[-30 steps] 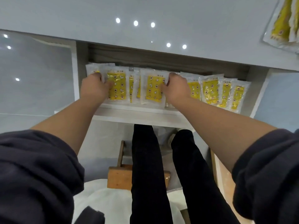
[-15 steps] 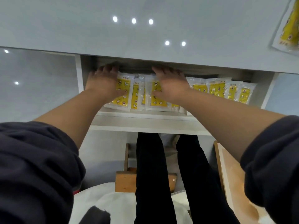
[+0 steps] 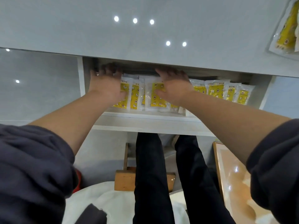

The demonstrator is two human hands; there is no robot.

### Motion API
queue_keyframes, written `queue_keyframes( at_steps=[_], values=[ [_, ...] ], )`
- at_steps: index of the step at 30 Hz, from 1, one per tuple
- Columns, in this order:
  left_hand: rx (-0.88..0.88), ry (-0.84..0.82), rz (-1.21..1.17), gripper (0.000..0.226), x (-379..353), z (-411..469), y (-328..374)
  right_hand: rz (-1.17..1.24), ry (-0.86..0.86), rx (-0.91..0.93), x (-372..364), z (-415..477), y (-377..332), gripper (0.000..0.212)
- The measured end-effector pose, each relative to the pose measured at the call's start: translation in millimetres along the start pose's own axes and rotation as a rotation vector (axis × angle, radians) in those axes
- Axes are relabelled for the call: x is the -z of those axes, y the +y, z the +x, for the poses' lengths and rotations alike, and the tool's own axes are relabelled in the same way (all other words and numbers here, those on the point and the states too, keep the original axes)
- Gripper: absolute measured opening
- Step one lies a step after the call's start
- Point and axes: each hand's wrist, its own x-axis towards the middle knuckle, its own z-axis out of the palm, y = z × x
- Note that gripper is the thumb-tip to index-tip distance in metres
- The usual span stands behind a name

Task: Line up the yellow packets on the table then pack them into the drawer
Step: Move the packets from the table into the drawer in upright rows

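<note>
The left hand and right hand lie flat, fingers straight and gripping nothing, pressing the overlapping row of thin yellow-and-clear plastic packets in the open white drawer; light, floppy and probably slick, they seem best pinched by their sealed edges.

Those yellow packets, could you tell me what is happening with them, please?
A person has the left hand and right hand flat on a row of packets in the open drawer under the table, fingers reaching toward its back. The row runs on to the right. On the table, top right, lie other packets.
</note>
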Motion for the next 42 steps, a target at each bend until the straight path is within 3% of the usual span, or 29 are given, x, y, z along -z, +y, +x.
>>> queue_keyframes(
  at_steps=[4, 8, 12, 16, 21, 27, 32, 42],
  values=[
    [-0.130, 0.081, -0.111, 0.084, 8.5, -1.6, 37.7, 0.059, 0.013, -0.085, 1.7, -19.1, 42.0, 0.076],
    [-0.220, 0.091, -0.151, 0.089, 9.9, 7.9, 83.1, 0.122, -0.089, -0.072, 2.3, -39.3, 90.2, 0.098],
    [-0.288, 0.093, -0.108, 0.100, 8.3, 17.3, 123.6, 0.027, -0.135, -0.077, -6.7, -46.0, 124.9, 0.114],
    [-0.228, 0.071, -0.059, 0.097, 3.5, 23.0, 133.6, -0.029, -0.055, -0.158, -20.7, -45.9, 133.4, 0.103],
    [-0.229, 0.095, -0.083, 0.092, 8.4, 21.5, 133.7, -0.062, -0.009, -0.128, -26.5, -46.3, 125.9, 0.094],
    [-0.300, 0.155, -0.151, 0.095, 25.6, 24.4, 176.6, -0.006, -0.055, -0.114, -18.3, -47.4, 144.0, 0.100],
    [-0.403, 0.128, -0.031, 0.102, 26.1, 32.3, 212.1, -0.045, -0.091, -0.099, -17.3, -58.4, 164.2, 0.109],
    [-0.404, 0.226, 0.070, 0.096, 25.4, 32.3, 218.5, -0.107, -0.021, -0.105, -25.9, -66.7, 186.5, 0.108]
  ],
)
